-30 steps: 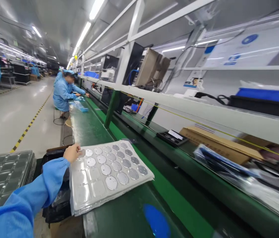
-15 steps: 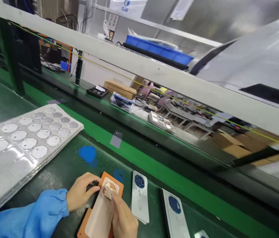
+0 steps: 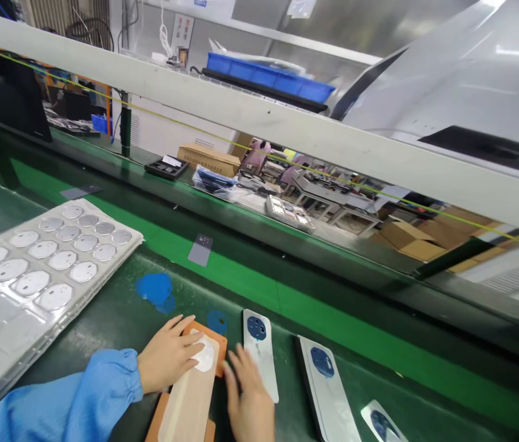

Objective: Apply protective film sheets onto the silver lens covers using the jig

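Observation:
My left hand (image 3: 167, 354) lies with its fingertips on a round white disc (image 3: 204, 355), which sits on a pale peach pad (image 3: 189, 396) over an orange jig (image 3: 217, 345). My right hand (image 3: 250, 393) is apart from the disc, its fingers spread and empty, close to a silver phone-back panel (image 3: 261, 374) with a blue round patch. A blue sleeve covers my left arm. A second silver panel (image 3: 326, 383) lies further right on a dark board.
A plastic tray of round metallic discs (image 3: 51, 264) rests on the green mat to my left. Blue film scraps (image 3: 153, 290) lie beside it. A white shelf beam crosses above, carrying a blue crate (image 3: 268, 77). A cardboard box (image 3: 208, 159) stands beyond the conveyor.
My right hand has come off the disc and moved right, its fingers now spread. My left hand stays at the disc. Since the oldest frame, my view has swung from down the aisle to the jig.

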A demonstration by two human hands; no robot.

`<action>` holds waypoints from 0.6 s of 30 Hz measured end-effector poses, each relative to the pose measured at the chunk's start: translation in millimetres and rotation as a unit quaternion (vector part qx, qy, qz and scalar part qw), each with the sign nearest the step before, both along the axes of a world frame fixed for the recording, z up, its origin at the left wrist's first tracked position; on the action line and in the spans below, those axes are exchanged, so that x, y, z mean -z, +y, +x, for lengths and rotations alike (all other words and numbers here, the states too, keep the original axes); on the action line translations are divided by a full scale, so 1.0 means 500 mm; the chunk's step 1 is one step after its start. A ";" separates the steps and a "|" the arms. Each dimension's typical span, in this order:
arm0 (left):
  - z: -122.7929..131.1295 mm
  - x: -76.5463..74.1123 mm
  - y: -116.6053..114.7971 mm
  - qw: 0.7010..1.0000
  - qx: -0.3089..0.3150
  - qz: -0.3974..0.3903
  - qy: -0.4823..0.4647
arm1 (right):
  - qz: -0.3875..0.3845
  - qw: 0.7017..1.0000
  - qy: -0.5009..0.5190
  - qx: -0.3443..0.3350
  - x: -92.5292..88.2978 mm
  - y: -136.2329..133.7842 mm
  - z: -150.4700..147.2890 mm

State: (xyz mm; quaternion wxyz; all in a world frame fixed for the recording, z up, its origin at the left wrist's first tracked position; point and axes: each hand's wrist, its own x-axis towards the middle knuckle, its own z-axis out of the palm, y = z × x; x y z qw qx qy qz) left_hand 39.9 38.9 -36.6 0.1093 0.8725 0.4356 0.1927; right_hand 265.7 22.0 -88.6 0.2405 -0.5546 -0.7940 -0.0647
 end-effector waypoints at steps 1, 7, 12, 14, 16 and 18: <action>0.002 -0.003 0.002 1.000 0.009 0.008 0.019 | -0.017 0.997 0.015 0.075 0.005 0.008 0.017; 0.012 -0.010 0.024 0.999 0.037 0.005 0.029 | -0.087 0.964 0.010 0.250 0.016 0.046 0.054; 0.005 0.002 0.033 0.999 0.037 0.033 0.018 | -0.096 0.952 0.034 0.288 -0.003 0.052 0.038; -0.002 0.006 0.034 0.999 0.036 0.039 0.004 | -0.090 0.948 0.046 0.301 -0.013 0.047 0.039; -0.003 0.007 0.033 0.998 0.030 0.033 -0.043 | -0.080 0.948 0.053 0.304 -0.024 0.033 0.036; 0.005 0.000 0.032 0.990 0.000 -0.015 -0.138 | -0.041 0.955 0.060 0.288 -0.034 0.011 0.019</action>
